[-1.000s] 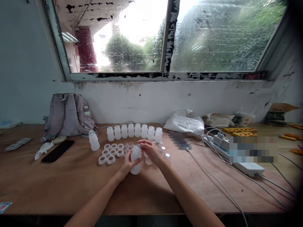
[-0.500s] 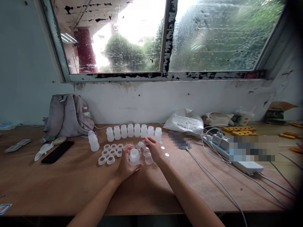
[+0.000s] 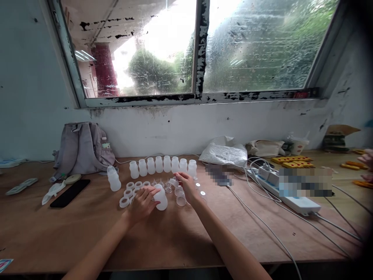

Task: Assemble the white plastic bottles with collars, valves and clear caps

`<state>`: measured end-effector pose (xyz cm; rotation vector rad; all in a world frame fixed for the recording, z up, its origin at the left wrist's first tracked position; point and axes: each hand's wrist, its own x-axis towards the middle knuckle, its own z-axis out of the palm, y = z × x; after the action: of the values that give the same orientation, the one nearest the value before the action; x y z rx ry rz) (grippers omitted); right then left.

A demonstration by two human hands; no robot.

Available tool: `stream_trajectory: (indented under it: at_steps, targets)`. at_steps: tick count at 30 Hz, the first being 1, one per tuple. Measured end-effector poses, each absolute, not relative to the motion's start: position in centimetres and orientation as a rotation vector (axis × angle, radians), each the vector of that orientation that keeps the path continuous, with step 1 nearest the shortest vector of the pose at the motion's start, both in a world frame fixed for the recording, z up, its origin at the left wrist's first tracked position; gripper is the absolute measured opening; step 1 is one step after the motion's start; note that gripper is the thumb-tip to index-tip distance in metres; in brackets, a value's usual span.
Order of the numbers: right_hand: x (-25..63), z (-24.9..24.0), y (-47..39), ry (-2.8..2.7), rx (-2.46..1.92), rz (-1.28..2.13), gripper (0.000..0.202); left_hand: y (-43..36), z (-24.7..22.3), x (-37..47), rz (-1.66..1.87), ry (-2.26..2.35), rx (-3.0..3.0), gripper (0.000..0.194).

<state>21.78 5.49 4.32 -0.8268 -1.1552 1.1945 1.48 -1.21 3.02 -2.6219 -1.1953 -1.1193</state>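
Observation:
My left hand (image 3: 145, 200) is at the side of a frosted white feeding bottle (image 3: 162, 200), its thumb and fingers closed on the neck. The bottle leans slightly toward that hand. In my right hand (image 3: 186, 186), thumb and fingertips pinch a small translucent ring-shaped piece (image 3: 174, 182); its exact kind is unclear. Several clear teats (image 3: 168, 188) stand between the hands. White collar rings (image 3: 128, 193) lie in rows, partly behind my left hand. Beside my right wrist are translucent caps (image 3: 181, 200) and small white discs (image 3: 203, 193).
A row of similar bottles (image 3: 159, 164) stands at the back, with a stacked bottle (image 3: 113, 179) on the left. A black phone (image 3: 70, 193) and grey backpack (image 3: 84, 149) are farther left. Right are a silver bag (image 3: 224, 151), cables and a power strip (image 3: 300, 202). Another person's hand (image 3: 367, 158) shows far right.
My left hand has shifted left and turned palm-down over the bottle's side. The bottle has tipped a little to the left. My right hand still pinches its piece in nearly the same place.

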Motion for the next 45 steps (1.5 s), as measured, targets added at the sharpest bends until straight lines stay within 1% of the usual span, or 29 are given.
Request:
stream_trajectory:
  at_steps: [4, 9, 11, 14, 17, 21, 24, 33, 45]
  targets:
    - [21.9, 4.4, 5.3, -1.165, -0.822, 1.193, 0.027, -1.6, 3.5, 1.5, -1.027, -1.009, -2.489, 0.033]
    - [22.0, 4.7, 5.2, -1.137, -0.848, 1.199, 0.027, -1.5, 6.7, -0.2, -0.934, -0.891, -2.277, 0.033]
    - [21.9, 4.7, 5.2, -1.135, -0.851, 1.198, 0.026, -0.8, 8.3, -1.7, -0.866, -0.959, -2.221, 0.032]
    - [21.8, 4.7, 5.2, -1.148, -0.843, 1.191, 0.024, 0.9, 10.0, -4.3, -0.741, -1.157, -2.183, 0.022]
    - [21.7, 4.5, 5.2, -1.17, -0.847, 1.181, 0.023, 2.8, 10.9, -6.6, -0.602, -1.391, -2.159, 0.02]
    - [21.7, 4.1, 5.4, -1.218, -0.856, 1.153, 0.022, 4.7, 11.8, -8.2, -0.362, -1.656, -2.129, 0.021]
    - [21.7, 4.0, 5.4, -1.246, -0.859, 1.146, 0.021, 5.9, 12.0, -8.6, -0.227, -1.774, -2.101, 0.022]
    - [21.4, 4.7, 4.7, -1.315, -0.924, 1.13, 0.022, 9.1, 10.0, -9.4, -0.038, -1.918, -2.075, 0.025]
    - [21.0, 4.9, 4.2, -1.428, -0.941, 1.072, 0.022, 9.7, 9.2, -9.3, -0.014, -1.968, -2.067, 0.028]
